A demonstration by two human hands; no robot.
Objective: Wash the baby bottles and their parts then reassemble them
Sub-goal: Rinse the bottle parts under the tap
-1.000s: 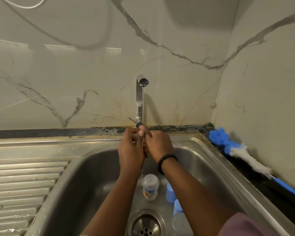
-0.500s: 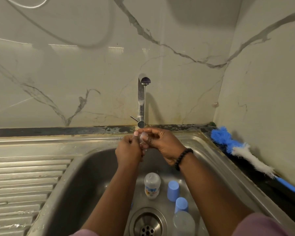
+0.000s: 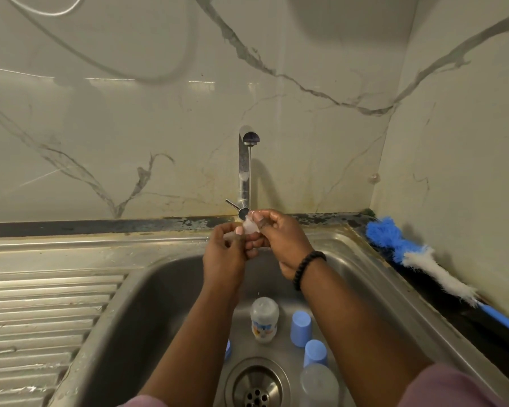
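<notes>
Both hands are raised over the steel sink [image 3: 124, 304] under the running tap [image 3: 245, 168]. My left hand [image 3: 225, 254] and my right hand [image 3: 279, 239] pinch a small clear silicone teat [image 3: 249, 227] between their fingertips, right in the thin stream of water. On the sink floor a clear baby bottle [image 3: 264, 320] with a printed label stands upside down. Two blue caps [image 3: 301, 329] [image 3: 315, 353] stand beside it, and a second clear bottle [image 3: 318, 386] is at the bottom edge. A bit of another blue part [image 3: 227, 349] shows behind my left forearm.
The drain strainer [image 3: 256, 386] sits at the sink's front middle. A ribbed draining board [image 3: 39, 318] lies to the left. A blue-and-white bottle brush [image 3: 415, 257] rests on the dark ledge along the right wall. Marble wall panels close off the back and right.
My hands rose slightly and parted; the right hand turned outward, so the clear teat now shows between the fingertips under the water.
</notes>
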